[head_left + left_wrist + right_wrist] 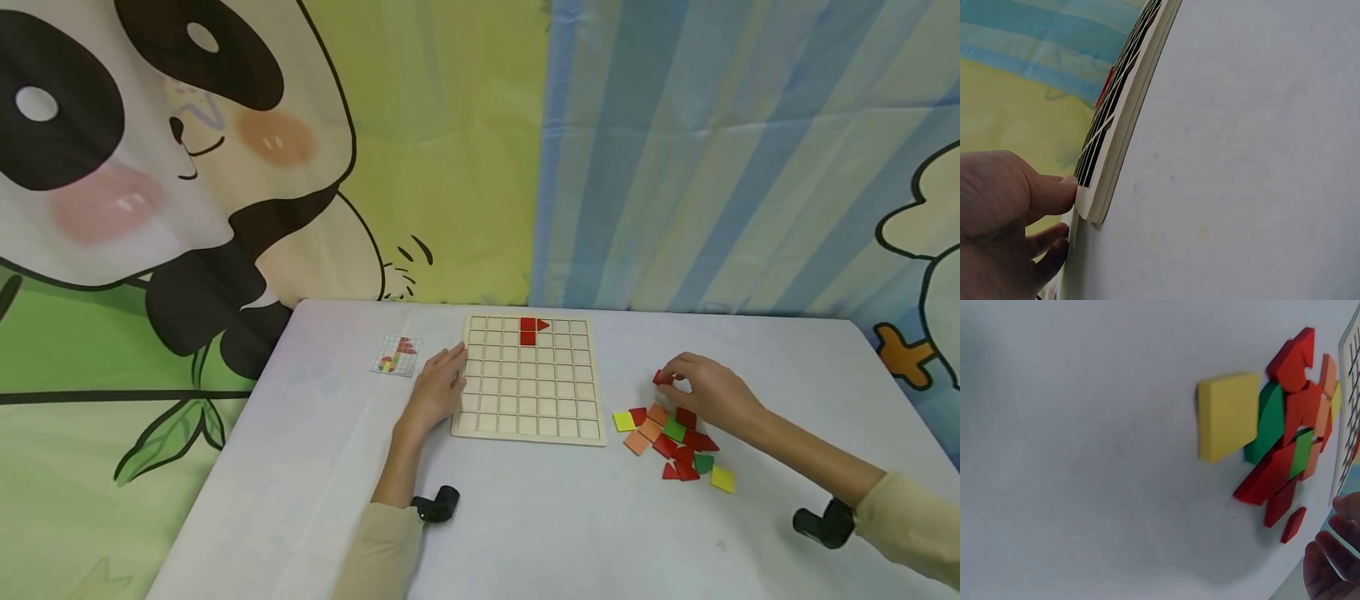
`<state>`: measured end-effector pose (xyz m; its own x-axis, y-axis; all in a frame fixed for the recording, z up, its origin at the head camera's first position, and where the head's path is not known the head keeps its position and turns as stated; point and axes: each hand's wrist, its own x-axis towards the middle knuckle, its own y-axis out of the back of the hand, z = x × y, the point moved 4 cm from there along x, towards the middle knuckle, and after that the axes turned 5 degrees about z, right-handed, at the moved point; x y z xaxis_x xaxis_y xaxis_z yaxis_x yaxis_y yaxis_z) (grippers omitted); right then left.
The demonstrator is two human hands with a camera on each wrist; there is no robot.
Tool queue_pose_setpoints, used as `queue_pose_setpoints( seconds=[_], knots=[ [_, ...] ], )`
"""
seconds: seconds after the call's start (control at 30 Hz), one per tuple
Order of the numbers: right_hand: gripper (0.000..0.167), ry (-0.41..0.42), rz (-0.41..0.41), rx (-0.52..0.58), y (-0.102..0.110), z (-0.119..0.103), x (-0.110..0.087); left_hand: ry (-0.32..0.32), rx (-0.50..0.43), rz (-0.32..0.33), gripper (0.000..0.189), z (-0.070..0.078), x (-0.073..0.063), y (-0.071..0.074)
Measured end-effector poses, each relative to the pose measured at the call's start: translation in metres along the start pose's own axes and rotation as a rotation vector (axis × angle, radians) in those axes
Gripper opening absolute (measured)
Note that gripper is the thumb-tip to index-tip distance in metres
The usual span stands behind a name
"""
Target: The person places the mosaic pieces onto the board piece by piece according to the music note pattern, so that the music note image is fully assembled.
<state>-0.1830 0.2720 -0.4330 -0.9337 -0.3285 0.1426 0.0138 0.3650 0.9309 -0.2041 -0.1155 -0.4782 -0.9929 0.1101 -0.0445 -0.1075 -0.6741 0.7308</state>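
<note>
A wooden grid board (528,440) lies on the table, with two red squares (528,332) and a red triangle (543,325) near its far edge. My left hand (433,390) rests against the board's left edge. In the left wrist view, the thumb of that hand (1004,200) touches the board's wooden rim (1094,203). Over the far side of the loose pieces, my right hand (705,387) has its fingers bent, with the fingertips right at a small red piece (657,377). The right wrist view shows this red piece (1294,525) on the table, apart from the fingers (1329,556).
Several loose red, orange, green and yellow tiles (683,455) lie close together right of the board. A small printed pattern card (397,356) is left of the board. Behind the white table (540,517) hangs a patterned cloth (465,167) with a panda figure.
</note>
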Motion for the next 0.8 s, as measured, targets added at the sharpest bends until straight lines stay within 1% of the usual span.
queue_pose_setpoints(
  seconds=[0.2, 0.37, 0.63, 0.7, 0.8],
  knots=[
    [0.019, -0.044, -0.024, -0.029, -0.006, 0.013, 0.007, 0.008, -0.004, -0.007, 0.052, 0.0, 0.0, -0.001],
    [0.025, -0.043, -0.053, -0.043, -0.012, 0.021, 0.009, 0.004, -0.005, -0.001, 0.052, 0.001, 0.001, 0.0],
    [0.023, -0.028, -0.047, -0.059, -0.016, 0.027, 0.012, 0.009, 0.004, 0.004, 0.052, 0.002, 0.0, 0.001],
    [0.024, -0.029, -0.044, -0.041, -0.015, 0.026, 0.014, 0.008, 0.008, 0.004, 0.052, 0.002, 0.0, 0.001],
    [0.025, -0.026, -0.035, 0.029, -0.014, 0.02, 0.019, 0.011, 0.008, 0.004, 0.052, 0.002, -0.001, 0.002]
  ],
)
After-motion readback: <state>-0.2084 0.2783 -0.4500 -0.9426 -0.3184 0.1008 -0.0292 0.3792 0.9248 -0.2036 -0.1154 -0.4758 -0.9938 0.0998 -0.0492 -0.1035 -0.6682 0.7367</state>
